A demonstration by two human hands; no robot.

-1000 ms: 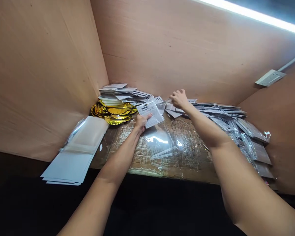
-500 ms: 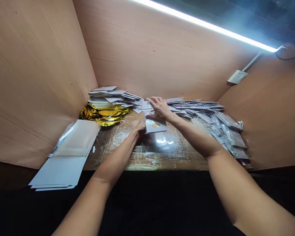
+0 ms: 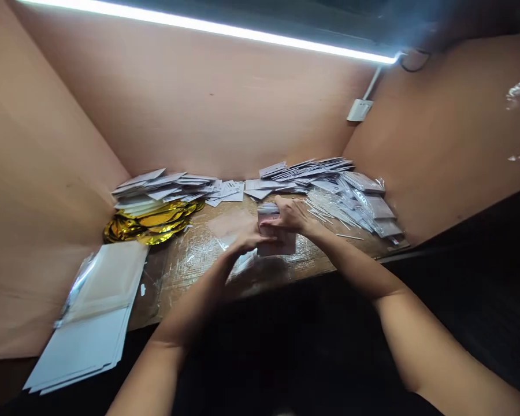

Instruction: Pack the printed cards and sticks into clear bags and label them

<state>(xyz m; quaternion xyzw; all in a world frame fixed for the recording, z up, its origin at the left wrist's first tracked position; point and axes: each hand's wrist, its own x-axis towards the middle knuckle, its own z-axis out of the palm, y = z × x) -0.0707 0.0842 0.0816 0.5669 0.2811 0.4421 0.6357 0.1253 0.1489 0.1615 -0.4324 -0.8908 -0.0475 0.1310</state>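
Over the middle of the table I hold a small flat card packet, pinkish on the side facing me with some print near its top. My left hand closes on its left edge, thumb across the front. My right hand grips it from the upper right, fingers bent over the face. Behind my fingers, part of the packet is hidden. Just left of it lies a clear plastic sheet or bag. Thin white sticks lie to the right of my right hand.
White cards are heaped at the back left and back right. Gold foil pieces lie at left, beside a stack of white sheets and clear bags overhanging the front edge. Bagged packets are piled right. Wooden walls enclose the table.
The view has swung to the right. Both hands have brought the packet closer to me; its white face with a gold mark no longer shows, and a pinkish printed side does.
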